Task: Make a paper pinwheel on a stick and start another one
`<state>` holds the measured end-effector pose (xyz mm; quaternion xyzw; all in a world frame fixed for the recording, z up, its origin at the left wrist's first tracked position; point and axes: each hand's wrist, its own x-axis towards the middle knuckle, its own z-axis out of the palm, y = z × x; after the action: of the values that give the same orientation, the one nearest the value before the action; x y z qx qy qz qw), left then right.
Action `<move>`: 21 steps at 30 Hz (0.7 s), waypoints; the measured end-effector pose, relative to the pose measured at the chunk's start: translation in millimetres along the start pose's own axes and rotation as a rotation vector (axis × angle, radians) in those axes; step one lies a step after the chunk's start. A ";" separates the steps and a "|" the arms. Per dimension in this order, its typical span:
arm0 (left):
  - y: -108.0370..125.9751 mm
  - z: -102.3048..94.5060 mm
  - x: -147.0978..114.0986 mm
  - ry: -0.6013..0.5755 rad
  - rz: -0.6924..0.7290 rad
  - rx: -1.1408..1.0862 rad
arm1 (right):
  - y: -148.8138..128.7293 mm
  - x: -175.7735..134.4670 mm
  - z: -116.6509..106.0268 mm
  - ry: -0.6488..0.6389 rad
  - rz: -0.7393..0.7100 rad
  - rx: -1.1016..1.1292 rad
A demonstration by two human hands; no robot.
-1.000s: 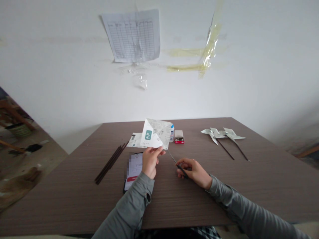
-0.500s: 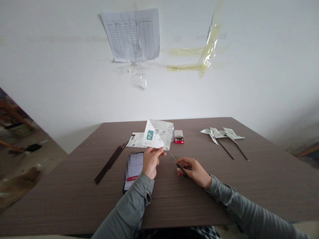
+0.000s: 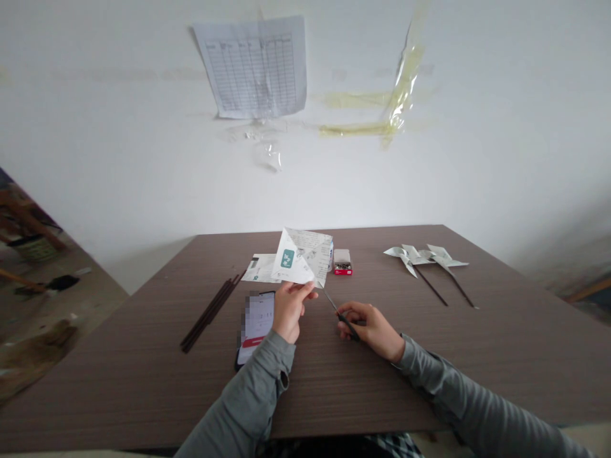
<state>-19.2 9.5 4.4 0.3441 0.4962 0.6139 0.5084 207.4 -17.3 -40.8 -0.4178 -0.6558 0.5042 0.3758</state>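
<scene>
My left hand (image 3: 291, 308) pinches the lower edge of a printed paper square (image 3: 312, 248), which has crease lines and a green printed patch and is held up above the table. In my right hand (image 3: 370, 327) is a pair of dark-handled scissors (image 3: 351, 326), the fingers curled round the handles. The thin blades point up and left, and their tips meet the paper's lower corner just right of my left fingers. Whether the blades are parted there is too small to tell.
Behind the held paper lie more printed paper (image 3: 256, 267) and a small red-and-white box (image 3: 342, 262) of small dark pieces. Several dark sticks (image 3: 212, 313) and a phone (image 3: 258, 321) rest at left. Two paper pinwheels (image 3: 443, 256) on sticks lie at right on the brown table (image 3: 382, 407).
Almost nothing differs. My right hand and the scissors have shifted very slightly left; the paper and my left hand stay in place.
</scene>
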 end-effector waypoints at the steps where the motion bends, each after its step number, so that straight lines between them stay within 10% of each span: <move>1: -0.1 0.0 0.1 -0.002 0.002 -0.001 | 0.3 0.2 -0.1 -0.003 0.000 0.000; 21: 0.5 0.6 -2.2 -0.025 -0.007 -0.012 | -0.3 0.1 1.4 0.011 -0.020 -0.038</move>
<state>-18.2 7.6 5.2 0.3472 0.4873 0.6107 0.5187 206.0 -17.7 -40.8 -0.4209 -0.6673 0.4857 0.3764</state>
